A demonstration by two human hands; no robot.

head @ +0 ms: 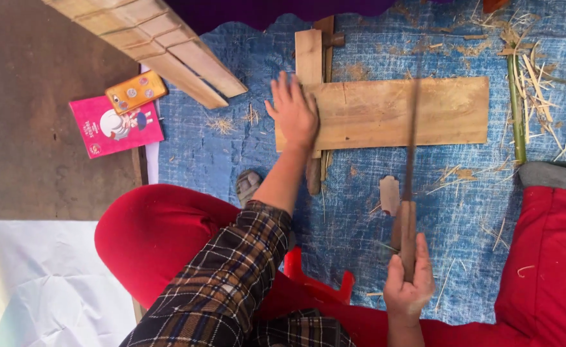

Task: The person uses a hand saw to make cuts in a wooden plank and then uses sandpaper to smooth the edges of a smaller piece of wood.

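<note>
My left hand (294, 110) rests flat, fingers spread, on the left end of a wide wooden board (450, 112) lying on a blue mat. My right hand (409, 286) grips the wooden handle of a long dark blade (412, 132). The blade reaches away from me, across the board near its middle. A narrower upright wooden plank (308, 54) lies under the board's left end. A small flat wood piece (389, 193) sits on the mat just left of the blade.
The blue mat (373, 212) is strewn with shavings and splinters. A green bamboo stalk (516, 109) lies at right. A bundle of split bamboo slats (157, 42) sits upper left, beside a pink booklet (116, 126) and an orange card box (136, 92). My red-trousered legs flank the work.
</note>
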